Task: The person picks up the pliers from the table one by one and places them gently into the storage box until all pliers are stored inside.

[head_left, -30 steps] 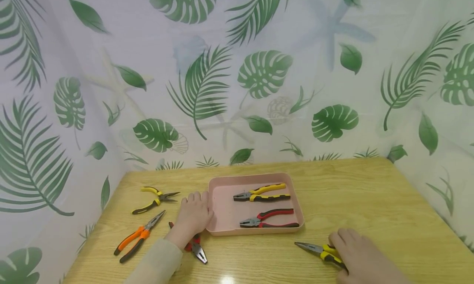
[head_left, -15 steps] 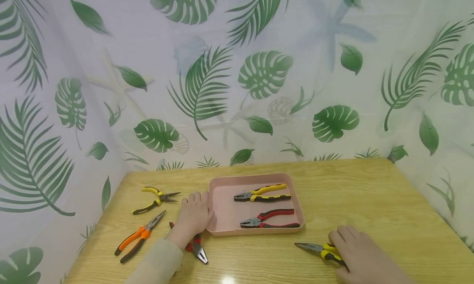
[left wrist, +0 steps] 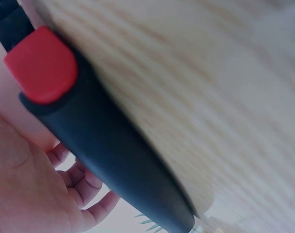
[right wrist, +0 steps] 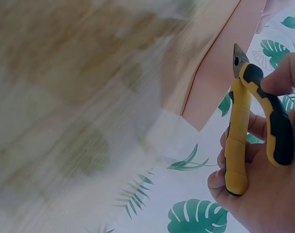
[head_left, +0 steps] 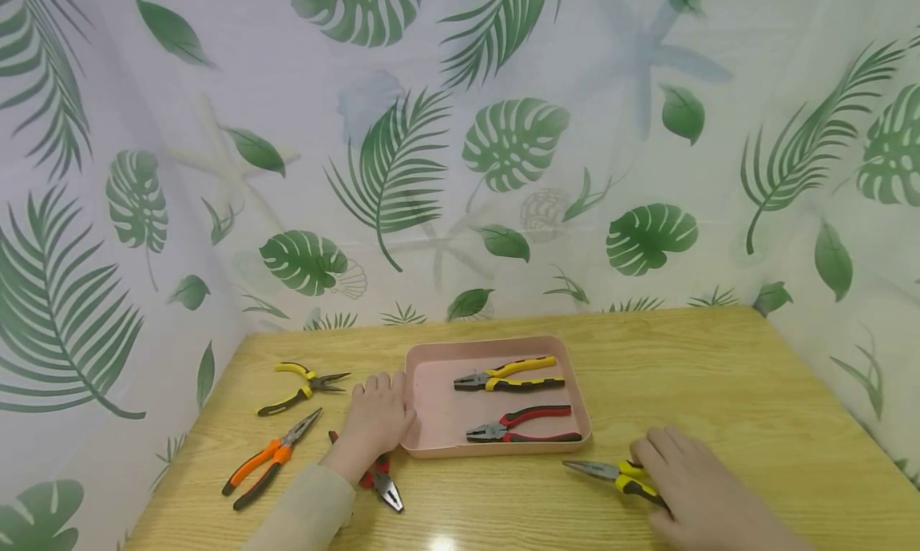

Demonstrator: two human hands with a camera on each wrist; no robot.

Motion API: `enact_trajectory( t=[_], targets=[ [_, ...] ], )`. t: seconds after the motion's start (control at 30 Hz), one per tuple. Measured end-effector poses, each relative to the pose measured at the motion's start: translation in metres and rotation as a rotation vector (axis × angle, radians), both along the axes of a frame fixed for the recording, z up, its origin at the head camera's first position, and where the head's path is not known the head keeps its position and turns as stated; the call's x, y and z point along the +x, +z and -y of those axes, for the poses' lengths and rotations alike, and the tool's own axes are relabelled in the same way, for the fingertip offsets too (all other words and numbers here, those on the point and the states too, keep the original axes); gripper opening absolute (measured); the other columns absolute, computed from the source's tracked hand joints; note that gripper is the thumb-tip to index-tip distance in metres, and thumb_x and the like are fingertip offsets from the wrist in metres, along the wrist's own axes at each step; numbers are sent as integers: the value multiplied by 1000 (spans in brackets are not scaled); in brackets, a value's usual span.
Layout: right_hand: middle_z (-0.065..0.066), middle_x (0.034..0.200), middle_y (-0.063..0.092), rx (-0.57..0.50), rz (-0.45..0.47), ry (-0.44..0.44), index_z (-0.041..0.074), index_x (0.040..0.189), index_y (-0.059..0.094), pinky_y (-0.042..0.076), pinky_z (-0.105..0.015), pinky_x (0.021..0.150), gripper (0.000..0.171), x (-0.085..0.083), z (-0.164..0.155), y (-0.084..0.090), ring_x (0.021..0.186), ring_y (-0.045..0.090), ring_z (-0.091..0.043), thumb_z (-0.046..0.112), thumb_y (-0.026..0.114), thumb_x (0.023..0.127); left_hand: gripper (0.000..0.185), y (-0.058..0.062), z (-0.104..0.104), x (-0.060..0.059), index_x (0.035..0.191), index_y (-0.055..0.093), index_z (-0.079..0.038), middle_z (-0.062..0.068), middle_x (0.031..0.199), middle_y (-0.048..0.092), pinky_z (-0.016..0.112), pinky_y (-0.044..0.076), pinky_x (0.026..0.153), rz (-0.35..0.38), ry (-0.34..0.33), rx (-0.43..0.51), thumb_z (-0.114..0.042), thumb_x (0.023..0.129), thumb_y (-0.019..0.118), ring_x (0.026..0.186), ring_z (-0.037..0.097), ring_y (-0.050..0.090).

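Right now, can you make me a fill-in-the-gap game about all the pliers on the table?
1. The pink tray holds ___ pairs of pliers.
2. The right hand grips pliers with yellow and ___ handles.
3. The left hand rests beside the tray's ___ edge.

Missing words: two; black; left

A light wooden table point(head_left: 719, 391) with a yellowish grain fills the lower part of the head view. Behind it and along both of its sides hangs a white curtain point(head_left: 287, 72) printed with green palm fronds, monstera leaves and pale starfish and shell shapes. The curtain meets the table's far edge and folds into a corner beyond the table's far left end. A bright spot of light glares on the table's near edge point(head_left: 440, 541).
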State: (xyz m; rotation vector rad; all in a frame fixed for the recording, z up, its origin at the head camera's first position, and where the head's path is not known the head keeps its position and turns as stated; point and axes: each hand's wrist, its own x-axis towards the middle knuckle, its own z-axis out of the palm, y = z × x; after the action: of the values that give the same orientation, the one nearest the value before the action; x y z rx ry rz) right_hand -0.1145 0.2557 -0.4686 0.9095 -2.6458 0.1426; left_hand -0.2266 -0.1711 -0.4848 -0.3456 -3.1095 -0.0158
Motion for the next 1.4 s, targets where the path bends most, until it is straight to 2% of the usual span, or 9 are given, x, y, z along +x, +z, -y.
enact_trajectory(
  t=[0.17,0.43,0.57,0.8,1.03,1.4],
  targets=[
    [16,92,36,-10,-15,9,24,100,53,36,-26,72,46,-1,3,4,83,33,-3,20,78,61,25,-1,0,1,114,51,-5,14,97,53,48,42,82,-15,-2,13,-28,104,53,92,32,51],
    [15,96,41,1,22,-27,25,102,55,41,-30,75,46,-3,9,14,86,36,-5,18,78,63,24,1,1,2,113,51,-5,14,96,53,48,42,82,-26,-9,21,-27,103,53,92,32,52],
    [15,97,42,11,43,-45,24,104,56,41,-30,76,46,-4,12,19,87,37,-6,17,77,64,25,2,1,3,114,51,-4,14,97,53,48,42,82,-17,-8,29,-26,103,52,93,33,52],
    [12,101,45,14,26,-33,21,106,57,42,-33,78,47,-6,17,25,91,39,-8,16,75,63,23,6,-1,4,113,51,-5,13,96,52,47,42,81,-8,-3,17,-26,104,53,92,31,51],
    [10,103,46,31,33,-33,20,107,58,44,-38,82,45,-10,20,30,95,42,-11,17,76,66,24,3,0,3,114,51,-5,13,97,53,47,42,82,-4,-2,18,-26,104,53,93,32,52],
    [9,102,46,24,12,-6,19,108,57,40,-36,79,47,-23,23,31,93,40,-11,19,74,65,23,3,0,3,112,50,-5,13,96,53,47,42,81,-9,-6,21,-26,103,54,92,31,51]
  ],
)
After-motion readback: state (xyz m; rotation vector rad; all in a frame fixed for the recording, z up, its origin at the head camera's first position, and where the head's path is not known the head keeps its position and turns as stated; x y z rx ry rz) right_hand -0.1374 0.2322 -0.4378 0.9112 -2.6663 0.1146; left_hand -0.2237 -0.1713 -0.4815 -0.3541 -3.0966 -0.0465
